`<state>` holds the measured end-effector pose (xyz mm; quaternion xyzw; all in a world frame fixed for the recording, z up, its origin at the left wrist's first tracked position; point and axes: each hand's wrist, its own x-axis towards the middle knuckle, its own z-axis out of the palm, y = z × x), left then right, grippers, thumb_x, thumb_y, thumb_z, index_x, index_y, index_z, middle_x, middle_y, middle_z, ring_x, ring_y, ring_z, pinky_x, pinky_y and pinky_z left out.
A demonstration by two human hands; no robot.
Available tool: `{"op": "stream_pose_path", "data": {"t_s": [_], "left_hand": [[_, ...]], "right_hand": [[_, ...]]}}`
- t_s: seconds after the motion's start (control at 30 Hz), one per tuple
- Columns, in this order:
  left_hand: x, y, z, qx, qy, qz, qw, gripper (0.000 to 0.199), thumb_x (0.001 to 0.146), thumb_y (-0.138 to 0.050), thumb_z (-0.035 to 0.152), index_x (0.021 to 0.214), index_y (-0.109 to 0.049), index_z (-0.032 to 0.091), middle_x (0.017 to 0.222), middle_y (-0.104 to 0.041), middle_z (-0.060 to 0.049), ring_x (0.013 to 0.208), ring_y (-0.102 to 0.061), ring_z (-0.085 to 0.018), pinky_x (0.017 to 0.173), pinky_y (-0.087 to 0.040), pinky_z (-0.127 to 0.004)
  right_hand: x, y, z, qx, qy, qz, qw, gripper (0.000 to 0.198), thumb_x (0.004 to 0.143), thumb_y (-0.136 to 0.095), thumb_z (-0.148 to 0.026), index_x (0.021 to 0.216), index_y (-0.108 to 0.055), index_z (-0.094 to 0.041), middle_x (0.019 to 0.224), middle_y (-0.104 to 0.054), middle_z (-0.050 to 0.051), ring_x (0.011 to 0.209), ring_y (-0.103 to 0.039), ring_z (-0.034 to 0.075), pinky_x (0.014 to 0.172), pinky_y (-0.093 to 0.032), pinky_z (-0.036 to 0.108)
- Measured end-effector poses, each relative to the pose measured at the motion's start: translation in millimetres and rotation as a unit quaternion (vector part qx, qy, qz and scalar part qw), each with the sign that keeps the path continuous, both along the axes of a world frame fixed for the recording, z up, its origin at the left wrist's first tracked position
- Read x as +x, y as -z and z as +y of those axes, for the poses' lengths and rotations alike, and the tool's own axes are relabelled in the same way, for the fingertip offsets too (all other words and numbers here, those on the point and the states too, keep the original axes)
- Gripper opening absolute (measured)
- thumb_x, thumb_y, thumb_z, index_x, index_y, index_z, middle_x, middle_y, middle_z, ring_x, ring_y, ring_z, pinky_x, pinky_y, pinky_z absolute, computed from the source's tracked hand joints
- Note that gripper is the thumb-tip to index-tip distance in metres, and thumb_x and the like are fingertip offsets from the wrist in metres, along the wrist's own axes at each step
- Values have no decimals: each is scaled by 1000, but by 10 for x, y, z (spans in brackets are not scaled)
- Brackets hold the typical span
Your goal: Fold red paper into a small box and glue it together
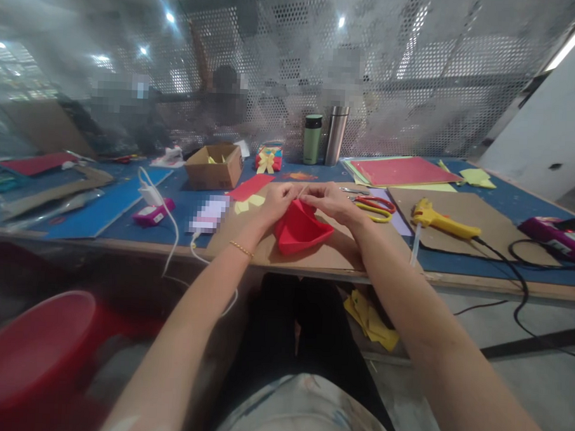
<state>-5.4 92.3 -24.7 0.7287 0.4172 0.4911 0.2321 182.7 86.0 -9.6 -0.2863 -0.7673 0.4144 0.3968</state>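
A red felt piece (302, 232), folded into an open pouch-like shape, stands in front of me on a brown cardboard sheet (347, 253). At its far upper edge my left hand (277, 201) is closed in a pinch, fingertips partly hidden. My right hand (334, 201) pinches the same edge from the other side, its fingers bent over the felt. A thin pale strip shows between the two hands; which hand holds it I cannot tell. Scissors with red and yellow handles (376, 210) lie just right of my right hand.
A yellow glue gun (444, 222) rests on cardboard at right, its black cord trailing off the edge. Behind are a cardboard box (214, 168), a red gift-like item (270, 157), a green tumbler (312, 140), a steel flask (336, 136) and red sheets (404, 171). A red stool (34, 350) stands lower left.
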Motion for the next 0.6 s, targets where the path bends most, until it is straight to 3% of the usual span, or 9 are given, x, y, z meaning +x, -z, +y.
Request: {"op": "stream_pose_path", "data": {"t_s": [0.07, 0.2, 0.43, 0.6], "left_hand": [[1, -12, -19, 10, 1, 3, 1000, 58, 94, -58, 70, 65, -46, 22, 69, -50, 0, 72, -45, -16, 67, -38, -30], [7, -30, -55, 3, 17, -6, 1000, 60, 96, -56, 71, 62, -47, 22, 67, -48, 0, 69, -45, -16, 66, -39, -30], [-18, 32, -20, -154, -24, -156, 975, 69, 98, -45, 82, 73, -64, 21, 71, -64, -7, 71, -63, -20, 68, -49, -33], [-39, 11, 53, -247, 32, -270, 930, 58, 101, -51, 73, 78, -62, 21, 75, -68, -8, 72, -68, -20, 68, -55, -34]], "right_hand": [[-3, 5, 17, 14, 15, -26, 999, 29, 82, -67, -47, 72, -61, -20, 67, -56, -1, 64, -49, 14, 61, -37, 29], [-10, 0, 68, 105, 103, -113, 983, 19, 79, -61, -33, 64, -56, -22, 64, -54, -1, 66, -47, 15, 65, -35, 31], [23, 8, 187, 133, 173, -134, 967, 21, 84, -62, -31, 66, -53, -24, 68, -57, 1, 70, -47, 18, 70, -36, 33], [87, 39, 280, 131, 273, -79, 950, 23, 91, -60, -26, 69, -52, -24, 77, -63, 4, 77, -53, 21, 77, -39, 34]]}}
